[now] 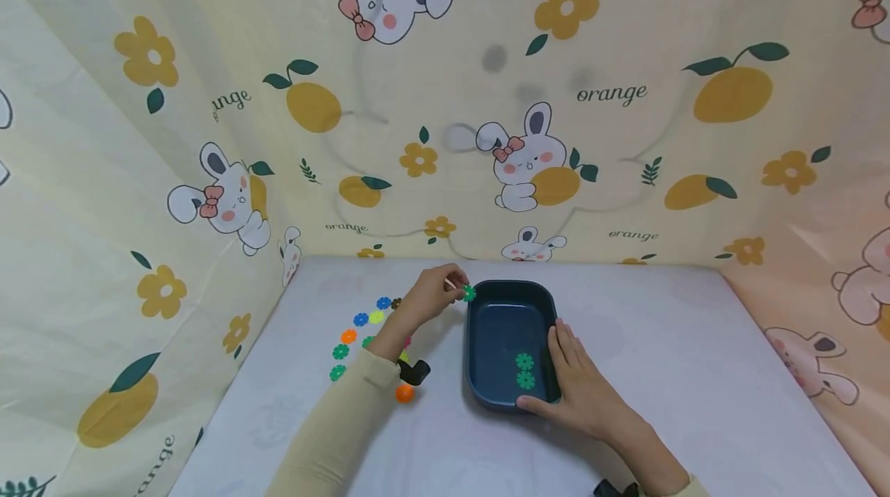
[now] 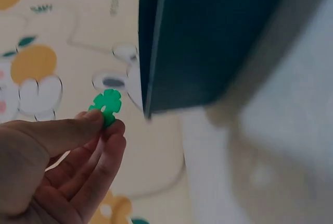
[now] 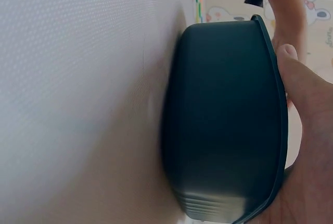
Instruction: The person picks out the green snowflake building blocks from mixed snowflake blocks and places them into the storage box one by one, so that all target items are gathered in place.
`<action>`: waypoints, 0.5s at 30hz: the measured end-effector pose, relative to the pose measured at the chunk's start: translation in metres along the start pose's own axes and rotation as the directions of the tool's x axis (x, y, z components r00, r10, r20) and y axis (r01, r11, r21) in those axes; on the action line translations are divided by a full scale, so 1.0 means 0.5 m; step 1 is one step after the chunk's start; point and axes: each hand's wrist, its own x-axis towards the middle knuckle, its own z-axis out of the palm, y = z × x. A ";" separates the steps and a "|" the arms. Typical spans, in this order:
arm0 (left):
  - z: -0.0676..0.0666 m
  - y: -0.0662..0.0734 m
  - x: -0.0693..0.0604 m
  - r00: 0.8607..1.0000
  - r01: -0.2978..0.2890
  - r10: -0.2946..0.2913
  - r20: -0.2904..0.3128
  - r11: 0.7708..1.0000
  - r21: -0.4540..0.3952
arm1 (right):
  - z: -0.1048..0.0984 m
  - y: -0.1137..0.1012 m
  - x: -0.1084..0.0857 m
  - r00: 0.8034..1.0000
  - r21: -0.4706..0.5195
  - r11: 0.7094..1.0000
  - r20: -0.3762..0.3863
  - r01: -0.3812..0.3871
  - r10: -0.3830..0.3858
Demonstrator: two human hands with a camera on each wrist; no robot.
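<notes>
The left hand [image 1: 431,294] is at the far left corner of a dark blue rectangular tray [image 1: 497,335], its grip pinching a green flower-shaped disc [image 1: 469,293] between thumb and fingertips. In the head view this disc overlaps the tray's corner; the left wrist view shows a gap between it and the tray wall, so the two look apart. From this grip, the tray's hollow lies to the right and toward the near side. The tray's long axis runs from the far edge of the counter [image 1: 647,327] toward the near side, which puts the held disc at one end of that length. The left hand is nearer this corner; the right hand [image 1: 584,396] is at the one diagonally opposite.

The right hand's grip is spread: the fingers lie fairly straight along the tray's right rim, with the thumb at the near rim.

Inside the tray, two green discs [image 1: 524,362] lie one behind the other, toward its near right corner.

Left of the tray, loose discs are scattered on the counter, among them a blue disc [image 1: 361,319], a yellow disc [image 1: 376,317] and an orange disc [image 1: 348,336]. The left forearm [image 1: 348,420] hides some, so their number cannot be told.
</notes>
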 end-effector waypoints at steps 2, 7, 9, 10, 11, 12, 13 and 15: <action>0.011 0.014 0.002 1.000 -0.018 0.018 0.019 1.000 -0.012 | 0.000 0.000 0.001 1.000 0.000 1.000 0.001 0.001 -0.001; 0.042 0.033 0.011 0.996 -0.043 0.046 0.082 0.998 -0.035 | 0.002 0.000 0.001 1.000 0.004 1.000 0.001 0.010 -0.010; 0.055 0.041 0.015 0.992 -0.048 0.053 0.113 0.998 -0.046 | 0.002 0.000 0.001 1.000 0.005 1.000 0.000 0.012 -0.012; 0.063 0.044 0.017 0.990 -0.052 0.058 0.125 0.997 -0.048 | 0.002 0.000 0.000 1.000 0.007 1.000 0.000 0.013 -0.013; 0.070 0.046 0.020 0.989 -0.056 0.062 0.138 0.997 -0.053 | 0.002 0.000 0.000 1.000 0.009 1.000 -0.003 0.016 -0.016; 0.078 0.048 0.022 0.987 -0.060 0.067 0.148 0.997 -0.055 | 0.002 0.000 0.000 1.000 0.008 1.000 -0.006 0.017 -0.017; 0.085 0.050 0.024 0.985 -0.064 0.071 0.156 0.997 -0.050 | 0.001 0.000 -0.001 1.000 0.009 1.000 -0.007 0.018 -0.018; 0.099 0.053 0.028 0.982 -0.068 0.073 0.173 0.997 -0.035 | 0.002 0.001 -0.001 1.000 0.008 1.000 -0.007 0.019 -0.019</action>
